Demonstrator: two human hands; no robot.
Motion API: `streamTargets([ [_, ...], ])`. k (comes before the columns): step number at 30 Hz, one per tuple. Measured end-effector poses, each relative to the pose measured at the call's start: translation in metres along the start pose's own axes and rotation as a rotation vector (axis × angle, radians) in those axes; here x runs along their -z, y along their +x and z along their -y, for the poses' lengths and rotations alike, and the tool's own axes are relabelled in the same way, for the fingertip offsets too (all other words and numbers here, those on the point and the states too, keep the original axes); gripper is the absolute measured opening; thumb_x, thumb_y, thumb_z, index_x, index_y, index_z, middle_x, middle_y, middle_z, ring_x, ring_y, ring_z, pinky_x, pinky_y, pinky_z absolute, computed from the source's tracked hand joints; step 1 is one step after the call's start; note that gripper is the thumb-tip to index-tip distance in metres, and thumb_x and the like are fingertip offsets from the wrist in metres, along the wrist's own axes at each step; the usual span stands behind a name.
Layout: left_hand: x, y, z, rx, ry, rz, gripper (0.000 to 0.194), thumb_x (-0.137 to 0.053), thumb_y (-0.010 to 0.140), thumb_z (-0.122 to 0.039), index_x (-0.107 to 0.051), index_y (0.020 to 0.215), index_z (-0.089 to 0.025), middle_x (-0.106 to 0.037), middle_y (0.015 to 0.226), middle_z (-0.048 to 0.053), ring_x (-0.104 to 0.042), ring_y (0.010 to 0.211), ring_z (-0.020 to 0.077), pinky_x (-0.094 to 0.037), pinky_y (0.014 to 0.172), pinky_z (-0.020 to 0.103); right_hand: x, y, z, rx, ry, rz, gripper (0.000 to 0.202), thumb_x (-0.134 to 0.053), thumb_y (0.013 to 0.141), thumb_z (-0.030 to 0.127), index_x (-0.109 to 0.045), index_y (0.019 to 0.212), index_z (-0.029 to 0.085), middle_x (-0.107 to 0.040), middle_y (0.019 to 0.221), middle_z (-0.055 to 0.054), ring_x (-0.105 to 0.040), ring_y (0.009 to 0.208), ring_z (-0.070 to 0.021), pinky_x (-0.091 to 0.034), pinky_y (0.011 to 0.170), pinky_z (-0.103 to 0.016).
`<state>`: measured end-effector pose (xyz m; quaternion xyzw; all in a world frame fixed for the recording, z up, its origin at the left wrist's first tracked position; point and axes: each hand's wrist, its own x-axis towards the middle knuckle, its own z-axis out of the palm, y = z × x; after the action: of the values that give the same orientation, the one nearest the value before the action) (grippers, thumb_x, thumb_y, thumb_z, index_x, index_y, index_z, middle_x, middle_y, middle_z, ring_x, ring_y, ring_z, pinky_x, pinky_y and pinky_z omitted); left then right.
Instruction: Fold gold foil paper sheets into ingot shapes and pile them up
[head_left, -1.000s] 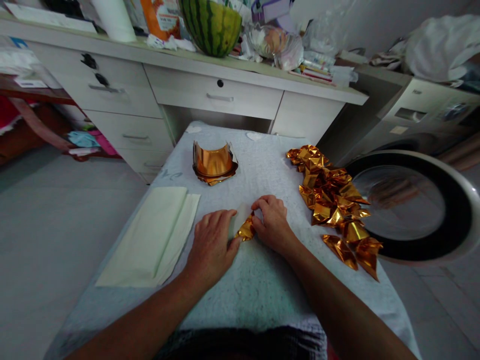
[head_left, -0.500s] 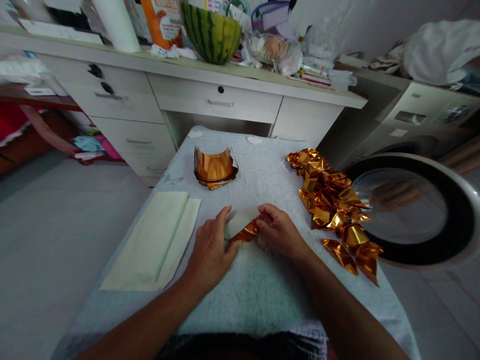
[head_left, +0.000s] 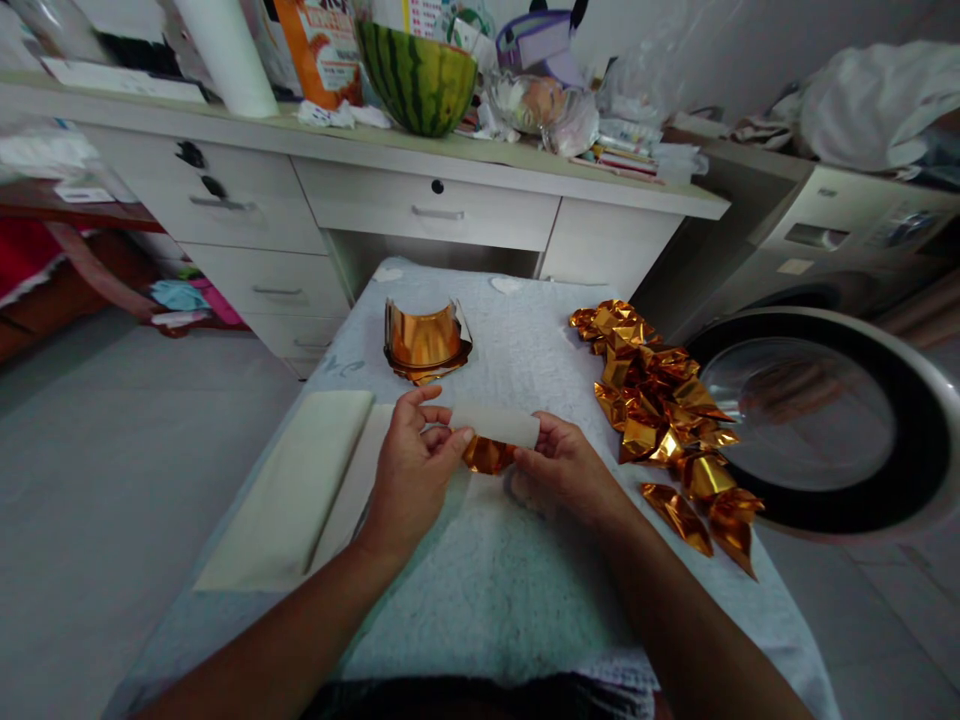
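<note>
Between my two hands is a partly folded sheet of gold foil paper (head_left: 489,456), its pale back (head_left: 495,424) turned up along the far side. My left hand (head_left: 420,460) pinches its left end with thumb and fingers. At the right end, my right hand (head_left: 564,462) grips it between thumb and fingertips. Beyond my hands stands a curved stack of gold foil sheets (head_left: 426,340). To the right lies a heap of folded gold foil pieces (head_left: 651,385), with a few pieces nearer me. Left of my left hand are flat pale paper sheets (head_left: 289,485).
A pale cloth covers the table (head_left: 525,590). Behind it runs a white drawer counter (head_left: 427,205) bearing half a watermelon (head_left: 416,80), a paper roll (head_left: 229,60) and bags. On the right, a washing machine's round door (head_left: 810,425) hangs open beside the table.
The foil paper has turned from slanting to nearly level, with more of its pale back showing. My left hand has shifted slightly left and away from me. The view has tilted a little.
</note>
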<state>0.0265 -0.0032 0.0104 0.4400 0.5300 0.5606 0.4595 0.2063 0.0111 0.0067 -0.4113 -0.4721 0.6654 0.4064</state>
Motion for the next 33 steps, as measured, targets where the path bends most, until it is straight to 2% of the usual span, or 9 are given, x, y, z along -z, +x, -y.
streamTargets([
  [3, -0.004, 0.008, 0.001, 0.009, -0.065, -0.033, 0.041, -0.072, 0.075, -0.024, -0.046, 0.107, -0.022, -0.055, 0.091, -0.004, -0.061, 0.069, 0.0083, -0.051, 0.065, 0.023, -0.001, -0.003, 0.003, -0.035, 0.055, 0.026, 0.035, -0.081, 0.068, 0.035, -0.054, 0.085, 0.020, -0.066, 0.074, 0.001, -0.053, 0.049, -0.0087, -0.038, 0.044, -0.020],
  [10, -0.008, 0.012, 0.012, 0.033, -0.112, -0.001, 0.027, -0.068, 0.081, -0.026, -0.046, 0.098, -0.024, -0.062, 0.072, -0.006, -0.059, 0.062, 0.0105, -0.045, 0.060, 0.022, -0.005, -0.003, 0.003, 0.005, 0.090, -0.039, 0.037, -0.079, 0.071, 0.036, -0.051, 0.091, 0.022, -0.061, 0.069, 0.005, -0.048, 0.044, -0.0065, -0.036, 0.039, -0.018],
  [15, -0.005, 0.010, 0.017, -0.063, 0.031, 0.071, 0.004, -0.059, 0.084, -0.020, -0.058, 0.088, -0.021, -0.064, 0.082, -0.002, -0.061, 0.075, 0.0134, -0.048, 0.071, 0.027, -0.004, 0.001, -0.002, 0.011, 0.019, -0.090, 0.036, -0.079, 0.069, 0.035, -0.051, 0.087, 0.020, -0.060, 0.063, 0.006, -0.047, 0.041, -0.0054, -0.036, 0.037, -0.016],
  [19, -0.003, 0.010, 0.017, -0.035, 0.133, 0.101, 0.015, -0.055, 0.086, -0.023, -0.067, 0.094, -0.019, -0.067, 0.098, 0.004, -0.064, 0.090, 0.0191, -0.050, 0.083, 0.035, -0.005, 0.000, -0.002, -0.064, -0.056, -0.098, 0.033, -0.076, 0.073, 0.040, -0.053, 0.086, 0.019, -0.057, 0.055, 0.007, -0.045, 0.035, -0.0067, -0.036, 0.034, -0.018],
  [24, -0.003, 0.007, 0.017, 0.014, 0.105, 0.210, 0.037, -0.064, 0.078, -0.027, -0.063, 0.115, -0.019, -0.059, 0.124, 0.009, -0.068, 0.085, 0.0184, -0.055, 0.078, 0.036, -0.007, -0.001, -0.003, -0.070, -0.083, -0.087, 0.037, -0.076, 0.073, 0.043, -0.053, 0.090, 0.020, -0.058, 0.056, 0.007, -0.045, 0.036, -0.0065, -0.035, 0.033, -0.017],
  [30, -0.002, 0.009, 0.019, 0.054, 0.073, 0.241, 0.046, -0.064, 0.077, -0.023, -0.060, 0.122, -0.019, -0.060, 0.126, 0.011, -0.068, 0.093, 0.0214, -0.056, 0.081, 0.037, -0.007, 0.001, -0.005, -0.043, -0.122, 0.002, 0.046, -0.072, 0.077, 0.038, -0.045, 0.111, 0.023, -0.061, 0.064, 0.007, -0.045, 0.040, -0.0072, -0.033, 0.036, -0.017],
  [33, 0.001, 0.012, 0.020, 0.103, 0.024, 0.244, 0.047, -0.064, 0.078, -0.023, -0.060, 0.124, -0.018, -0.064, 0.123, 0.012, -0.067, 0.101, 0.0244, -0.054, 0.088, 0.040, -0.007, -0.001, -0.005, 0.033, -0.129, 0.047, 0.048, -0.063, 0.081, 0.029, -0.039, 0.122, 0.026, -0.062, 0.079, 0.004, -0.048, 0.048, -0.0081, -0.035, 0.041, -0.018],
])
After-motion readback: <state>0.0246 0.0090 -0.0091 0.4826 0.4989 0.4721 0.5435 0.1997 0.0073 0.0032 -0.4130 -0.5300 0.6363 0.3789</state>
